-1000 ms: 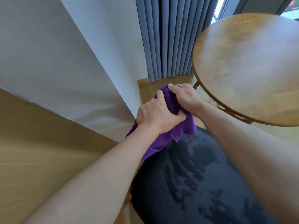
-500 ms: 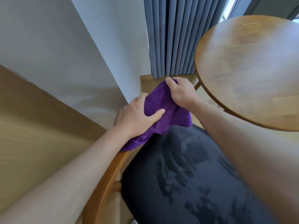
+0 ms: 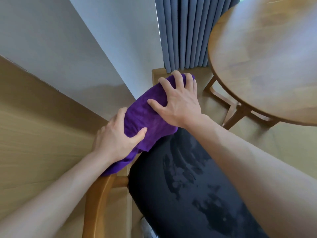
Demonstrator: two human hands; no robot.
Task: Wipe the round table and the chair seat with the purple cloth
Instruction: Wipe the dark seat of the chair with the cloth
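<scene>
Mid-frame, the left hand (image 3: 118,136) grips the purple cloth (image 3: 145,117) over the chair rail (image 3: 97,200), the right hand (image 3: 178,102) presses it with fingers spread; loosely draped, it may slide off.

Round table (image 3: 267,62) cut off at upper right edge. Purple cloth (image 3: 145,115) hides the chair's top rail; chair seat (image 3: 188,194) runs off bottom.

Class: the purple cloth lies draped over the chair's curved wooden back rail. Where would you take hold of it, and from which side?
Probably grip the purple cloth at its middle, from above, where it humps over the rail. Its lower edge hangs loose toward the dark seat, so a pinch there would only drag a flap.
</scene>
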